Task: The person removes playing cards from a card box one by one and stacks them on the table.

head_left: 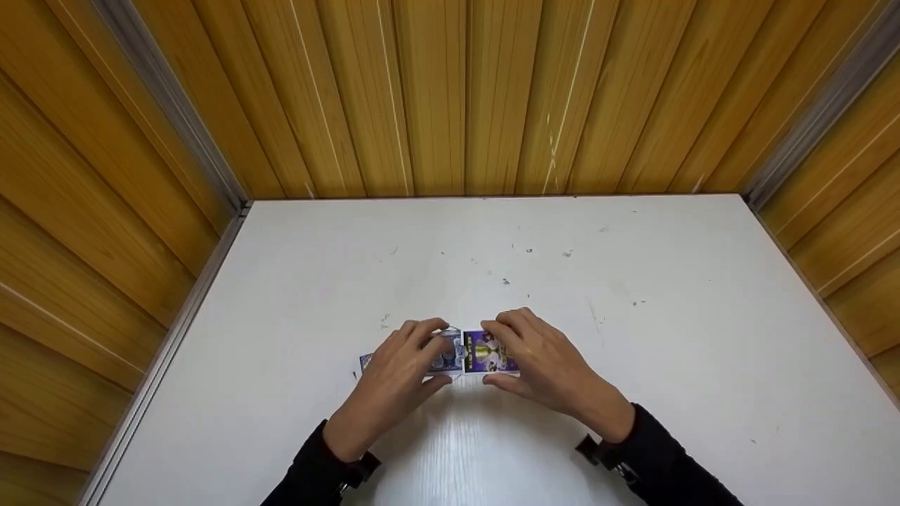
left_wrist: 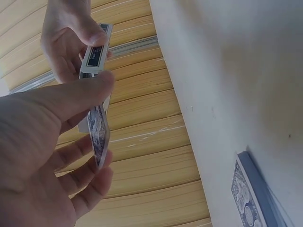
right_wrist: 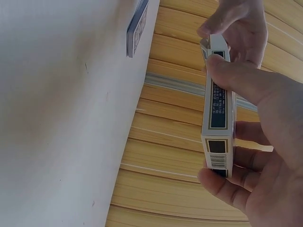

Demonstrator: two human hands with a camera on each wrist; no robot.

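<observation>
Between its thumb and fingers my left hand (head_left: 397,369) pinches a thin set of blue-backed playing cards (left_wrist: 99,135). My right hand (head_left: 552,362) grips a card box (head_left: 490,351) with a purple and yellow face. Along its narrow side the box (right_wrist: 218,113) is white with dark panels, and a barcode marks the end. The cards meet the box's end that faces my left hand; my left thumb hides part of the join, so how far they reach inside cannot be told. Both hands hold these above the table.
A stack of blue-backed playing cards (left_wrist: 246,194) lies on the white table (head_left: 450,253), below and left of my left hand. Yellow wood-look panels (head_left: 492,98) wall the table at the back and both sides.
</observation>
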